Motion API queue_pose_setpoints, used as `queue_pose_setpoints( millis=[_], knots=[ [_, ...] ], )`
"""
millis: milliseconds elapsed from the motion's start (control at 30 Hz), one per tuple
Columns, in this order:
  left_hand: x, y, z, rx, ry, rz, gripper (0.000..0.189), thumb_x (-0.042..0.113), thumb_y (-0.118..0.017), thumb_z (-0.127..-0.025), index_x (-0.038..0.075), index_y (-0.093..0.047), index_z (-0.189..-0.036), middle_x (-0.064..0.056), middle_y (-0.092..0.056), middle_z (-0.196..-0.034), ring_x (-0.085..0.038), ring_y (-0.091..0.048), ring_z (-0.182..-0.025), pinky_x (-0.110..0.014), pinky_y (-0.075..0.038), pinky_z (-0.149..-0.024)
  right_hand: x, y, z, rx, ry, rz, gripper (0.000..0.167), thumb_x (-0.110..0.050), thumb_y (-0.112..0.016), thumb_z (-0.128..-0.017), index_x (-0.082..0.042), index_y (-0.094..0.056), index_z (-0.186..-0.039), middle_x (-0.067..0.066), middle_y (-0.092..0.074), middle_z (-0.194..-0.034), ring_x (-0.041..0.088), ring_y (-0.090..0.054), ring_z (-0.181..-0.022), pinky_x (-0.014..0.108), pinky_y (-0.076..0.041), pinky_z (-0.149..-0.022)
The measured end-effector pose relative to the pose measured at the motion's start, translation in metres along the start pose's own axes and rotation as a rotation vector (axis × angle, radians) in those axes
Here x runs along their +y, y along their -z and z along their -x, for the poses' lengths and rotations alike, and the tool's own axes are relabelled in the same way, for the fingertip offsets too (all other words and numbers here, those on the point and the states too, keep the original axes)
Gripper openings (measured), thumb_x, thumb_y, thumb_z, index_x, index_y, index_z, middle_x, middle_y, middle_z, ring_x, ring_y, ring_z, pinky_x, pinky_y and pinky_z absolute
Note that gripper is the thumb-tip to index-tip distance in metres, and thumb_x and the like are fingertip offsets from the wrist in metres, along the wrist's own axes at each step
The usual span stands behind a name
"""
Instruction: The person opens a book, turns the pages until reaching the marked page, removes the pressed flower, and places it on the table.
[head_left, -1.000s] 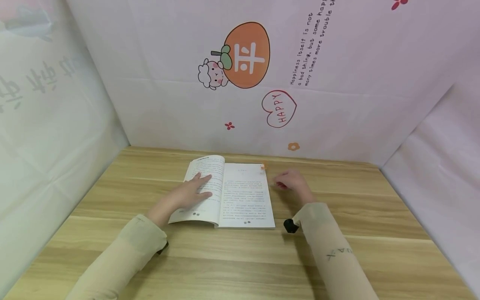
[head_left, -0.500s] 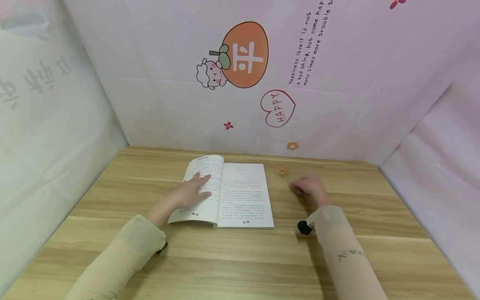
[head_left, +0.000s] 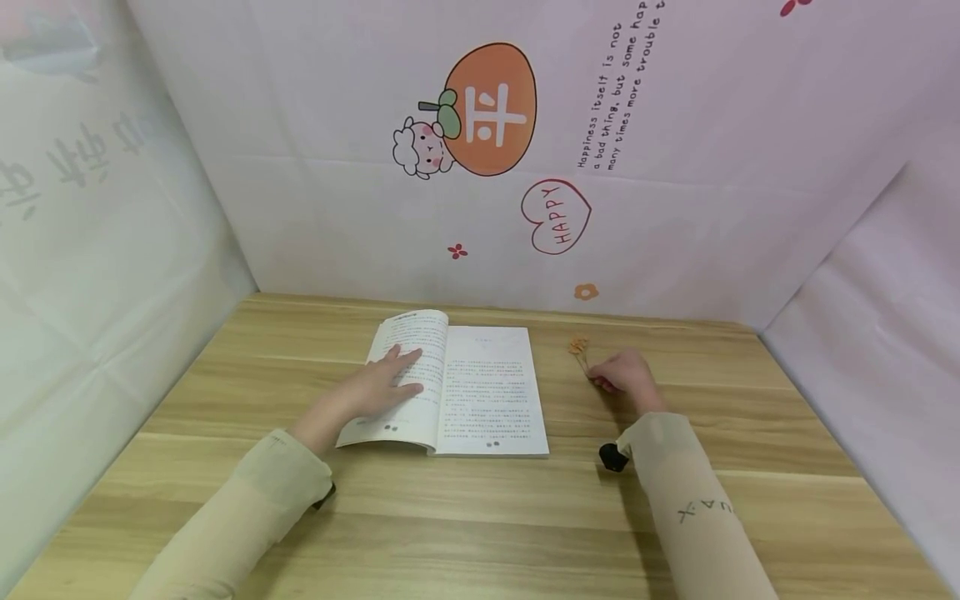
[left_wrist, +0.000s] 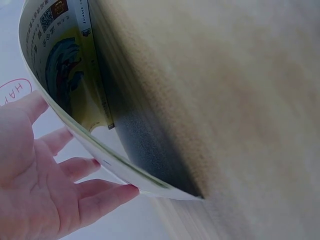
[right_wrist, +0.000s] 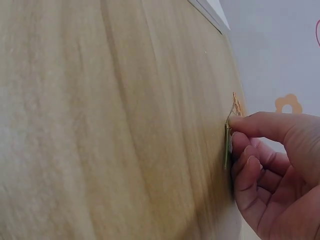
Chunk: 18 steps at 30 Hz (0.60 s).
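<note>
An open book lies on the wooden table, its left pages curving up. My left hand rests on the left page with fingers spread; in the left wrist view those fingers lie against the outer side of the bowed pages, and the cover's inside shows beneath. To the right of the book, my right hand pinches the thin stem of a small dried orange flower between thumb and fingers. The right wrist view shows the green stem at the fingertips, close to the tabletop.
The wooden table reaches back to a white printed backdrop, with more white sheeting at both sides. Black wrist cameras stick out at the cuffs, the right one close over the table.
My right hand has moved right with the dried flower, from over the book's top right corner to the table beside it. My left hand has stayed on the left page.
</note>
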<state>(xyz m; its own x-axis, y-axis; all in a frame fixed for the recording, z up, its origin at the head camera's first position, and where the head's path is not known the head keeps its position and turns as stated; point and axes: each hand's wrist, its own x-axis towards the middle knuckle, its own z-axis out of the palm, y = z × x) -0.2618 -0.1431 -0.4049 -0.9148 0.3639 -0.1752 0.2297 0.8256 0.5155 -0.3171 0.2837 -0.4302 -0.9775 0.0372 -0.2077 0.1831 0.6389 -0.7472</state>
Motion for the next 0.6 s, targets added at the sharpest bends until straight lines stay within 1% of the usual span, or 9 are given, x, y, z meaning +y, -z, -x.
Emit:
queue_pose_setpoints(
  millis=[167, 333, 400, 500, 600],
  knots=[
    [-0.002, 0.0, -0.001, 0.006, -0.013, -0.009, 0.068, 0.04, -0.055, -0.107, 0.012, -0.029, -0.163, -0.027, -0.011, -0.167, -0.051, -0.018, -0.15, -0.068, -0.018, -0.117, 0.001, -0.001, 0.001, -0.005, -0.001, -0.007, 0.02, -0.009, -0.073, -0.09, 0.001, -0.073, -0.073, -0.002, -0.062, -0.059, 0.008, -0.054, -0.053, 0.021, -0.047, -0.053],
    [-0.002, 0.0, -0.001, 0.023, -0.04, -0.016, 0.067, 0.037, -0.055, -0.107, 0.009, -0.029, -0.162, -0.028, -0.012, -0.166, -0.046, -0.014, -0.152, -0.065, -0.013, -0.119, -0.003, 0.002, 0.002, -0.008, 0.024, 0.003, 0.02, -0.012, -0.071, -0.092, 0.0, -0.072, -0.077, -0.003, -0.061, -0.06, 0.009, -0.054, -0.057, 0.022, -0.047, -0.057],
    [-0.002, 0.0, -0.002, 0.028, -0.046, -0.018, 0.067, 0.036, -0.055, -0.107, 0.008, -0.029, -0.162, -0.029, -0.011, -0.166, -0.047, -0.013, -0.152, -0.065, -0.013, -0.119, -0.005, 0.003, 0.003, -0.013, 0.039, 0.008, 0.02, -0.013, -0.071, -0.093, 0.001, -0.072, -0.079, -0.003, -0.062, -0.061, 0.009, -0.055, -0.058, 0.023, -0.047, -0.059],
    [-0.002, -0.001, -0.002, 0.031, -0.047, -0.026, 0.067, 0.036, -0.055, -0.107, 0.008, -0.029, -0.162, -0.029, -0.011, -0.166, -0.05, -0.013, -0.151, -0.067, -0.013, -0.118, -0.009, 0.005, 0.004, -0.022, 0.061, 0.003, 0.02, -0.012, -0.07, -0.095, 0.006, -0.072, -0.087, -0.002, -0.063, -0.064, 0.01, -0.056, -0.06, 0.024, -0.049, -0.06],
    [-0.001, -0.001, -0.002, 0.028, -0.036, -0.04, 0.067, 0.037, -0.054, -0.107, 0.008, -0.028, -0.163, -0.028, -0.009, -0.166, -0.054, -0.011, -0.149, -0.071, -0.014, -0.116, -0.014, 0.006, 0.006, -0.012, 0.075, -0.007, 0.023, -0.015, -0.067, -0.098, 0.008, -0.071, -0.097, 0.001, -0.066, -0.072, 0.011, -0.058, -0.065, 0.025, -0.05, -0.063]
  ],
)
